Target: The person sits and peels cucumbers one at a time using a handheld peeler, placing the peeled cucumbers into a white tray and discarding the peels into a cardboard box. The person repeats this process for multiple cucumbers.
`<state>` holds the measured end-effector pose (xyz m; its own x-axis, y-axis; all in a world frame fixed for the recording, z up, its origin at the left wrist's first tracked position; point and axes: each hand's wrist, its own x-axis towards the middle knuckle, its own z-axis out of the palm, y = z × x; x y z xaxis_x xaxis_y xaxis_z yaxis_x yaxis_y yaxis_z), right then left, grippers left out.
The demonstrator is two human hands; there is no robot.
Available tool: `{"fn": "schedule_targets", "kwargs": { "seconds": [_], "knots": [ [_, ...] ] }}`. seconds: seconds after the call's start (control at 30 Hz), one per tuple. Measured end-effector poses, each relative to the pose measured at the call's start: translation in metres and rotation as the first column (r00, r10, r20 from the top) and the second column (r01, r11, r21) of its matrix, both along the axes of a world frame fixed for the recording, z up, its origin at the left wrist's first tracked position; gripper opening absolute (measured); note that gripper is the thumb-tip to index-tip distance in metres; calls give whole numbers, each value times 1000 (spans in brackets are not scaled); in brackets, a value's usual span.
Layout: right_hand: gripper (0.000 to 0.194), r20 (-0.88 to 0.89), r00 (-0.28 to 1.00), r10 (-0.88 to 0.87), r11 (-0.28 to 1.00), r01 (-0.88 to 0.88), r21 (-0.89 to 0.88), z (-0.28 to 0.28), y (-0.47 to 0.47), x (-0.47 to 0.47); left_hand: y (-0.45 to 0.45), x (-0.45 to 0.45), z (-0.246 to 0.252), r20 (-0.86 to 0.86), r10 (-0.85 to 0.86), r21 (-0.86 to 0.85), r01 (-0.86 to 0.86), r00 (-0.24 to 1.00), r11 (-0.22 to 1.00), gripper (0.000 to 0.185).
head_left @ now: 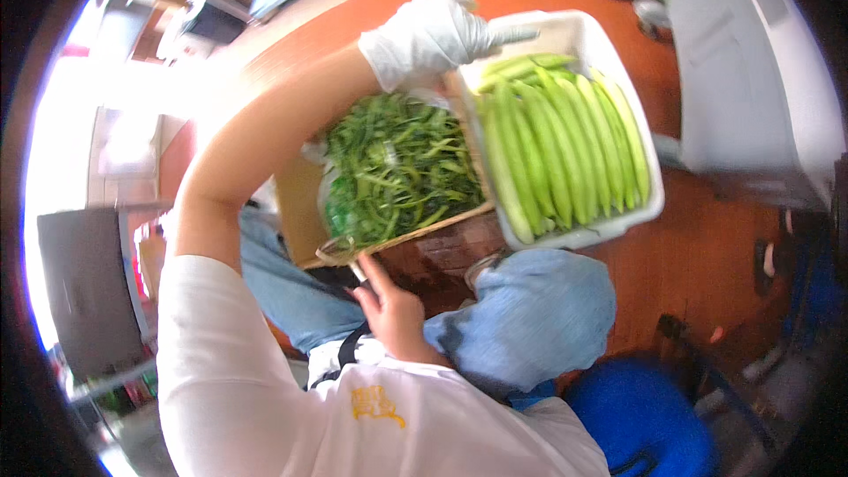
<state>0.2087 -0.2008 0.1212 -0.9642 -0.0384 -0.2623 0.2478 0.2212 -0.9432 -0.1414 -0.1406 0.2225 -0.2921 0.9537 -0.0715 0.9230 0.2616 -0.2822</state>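
My left hand, in a white glove, is over the far left corner of a white plastic tub. One finger stretches out across the tub, and I see nothing held, though the hand is blurred. Long, pale green peeled vegetables, like cucumbers or loofahs, lie side by side in the tub. Left of it, a cardboard box holds a heap of dark green peel strips and some plastic film. My bare right hand grips what looks like a peeler at the box's near edge.
My jeans-clad knees flank the near side of the containers. A blue seat is at lower right, and a large grey-white cabinet-like object stands at right. Reddish-brown floor surrounds them. Shelving with goods is at far left.
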Motion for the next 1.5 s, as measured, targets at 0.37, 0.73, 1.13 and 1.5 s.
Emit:
{"fn": "schedule_targets", "kwargs": {
  "seconds": [0.37, 0.73, 1.13, 1.5],
  "knots": [
    [29, 222, 939, -263, 795, 341, -502, -43, 13, -65, -462, 195, 129, 141, 936, 580, -793, 322, 186, 78],
    [32, -35, 981, -191, 954, 177, -240, 0, -23, -108, -586, 223, -243, 855, 519, 68, -986, -22, -154, 35],
    [31, 33, 935, -352, 908, 350, -229, -10, -34, -92, -666, 188, -233, 470, 881, 18, -998, -45, -61, 48],
    [28, 30, 940, -339, 926, 339, -168, 2, -37, -73, -605, 240, -199, 317, 948, -10, -1000, 11, 15, 25]
  ]
}}
